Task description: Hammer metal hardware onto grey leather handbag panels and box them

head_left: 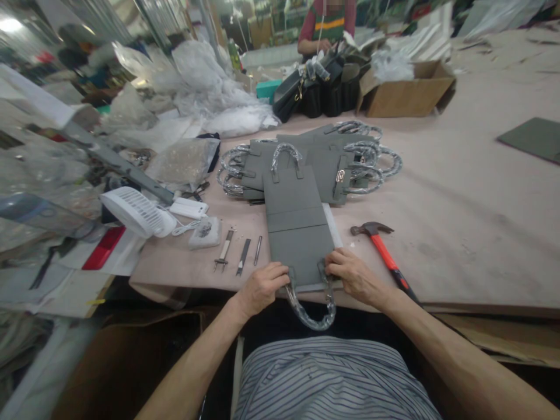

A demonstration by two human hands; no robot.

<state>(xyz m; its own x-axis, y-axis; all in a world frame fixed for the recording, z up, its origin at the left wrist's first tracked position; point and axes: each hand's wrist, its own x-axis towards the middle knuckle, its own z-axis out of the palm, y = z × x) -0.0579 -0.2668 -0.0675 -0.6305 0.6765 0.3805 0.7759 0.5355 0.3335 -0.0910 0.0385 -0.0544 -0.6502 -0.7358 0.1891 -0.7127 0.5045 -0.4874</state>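
Observation:
A flat grey bag panel [297, 224] with a plastic-wrapped handle at each end lies lengthwise on a white board at the table's near edge. My left hand [262, 287] is closed on the panel's near left corner, beside the left root of the near handle [312, 315]. My right hand [352, 274] is closed on the near right corner by the handle's other root. The near handle hangs over the table edge. The far handle [286, 154] rests on a stack of similar grey panels [324, 160].
A red-handled hammer [385, 254] lies right of the panel. Three small metal punches [240, 254] and a white fan [133, 213] lie to the left. A cardboard box [411, 90], black bags and a seated person [328, 26] are at the far side.

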